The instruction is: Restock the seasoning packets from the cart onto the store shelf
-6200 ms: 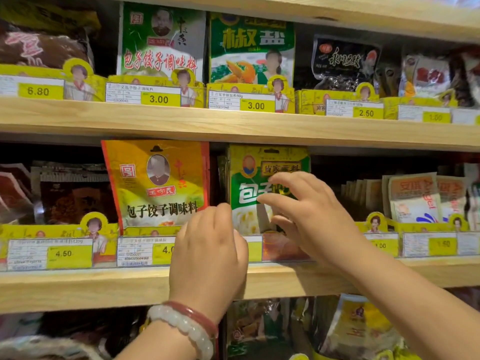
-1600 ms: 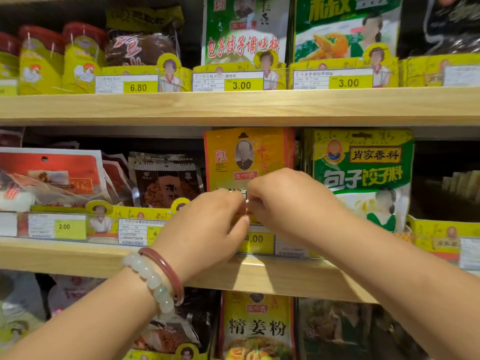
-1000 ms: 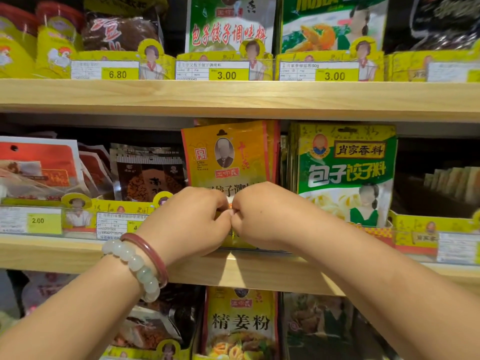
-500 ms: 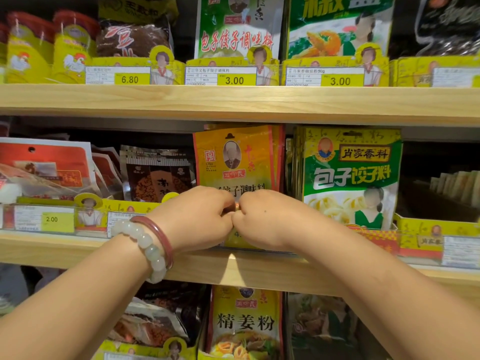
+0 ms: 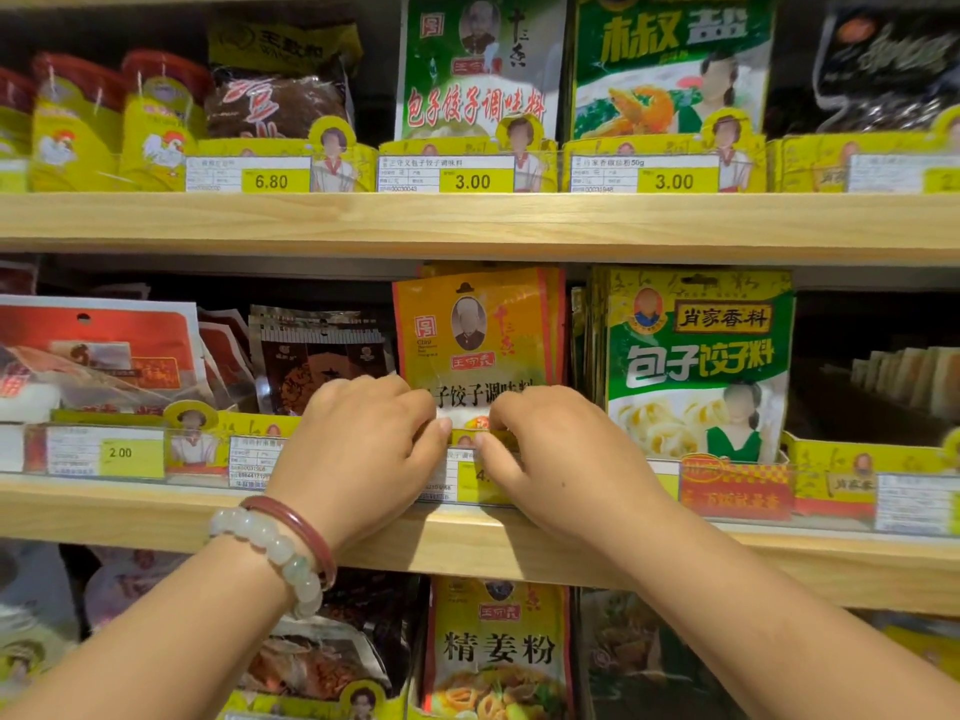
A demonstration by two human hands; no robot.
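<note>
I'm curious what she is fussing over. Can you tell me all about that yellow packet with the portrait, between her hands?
The yellow seasoning packet is a glossy flat pouch with red side edges, a portrait in a hat and Chinese print. It stands upright at the front of a stack on the middle shelf, behind a price tag. The left hand and the right hand cover its lower edge, fingers curled there.

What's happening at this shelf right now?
A person is tending the stack of yellow seasoning packets standing upright on the middle wooden shelf. The left hand and right hand are both at the foot of the stack, fingers curled where the packets meet the price label strip, with a small gap between the hands. Green packets stand just to the right. No cart is in view.
</note>
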